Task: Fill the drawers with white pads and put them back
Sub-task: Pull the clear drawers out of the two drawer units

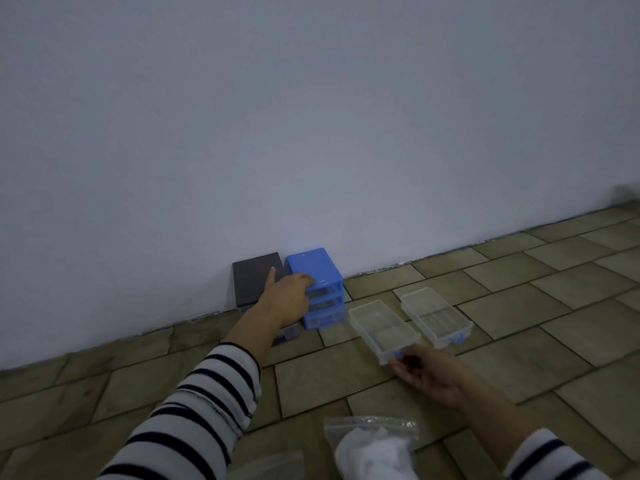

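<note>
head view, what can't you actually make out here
- Blue cabinet: left front hidden by the left hand; slot contents too dim.
- Bag of white pads: cut off by bottom edge.
- Right hand: grip on near clear drawer handle blurred.

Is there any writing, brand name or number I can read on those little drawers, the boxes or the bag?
No text can be read in this picture.
Blue drawer cabinet: plain plastic, no label showing.
Dark box beside it: no marking visible.
Two clear drawers on the floor: unmarked.
Plastic bag of white pads: no print that can be made out.
</note>
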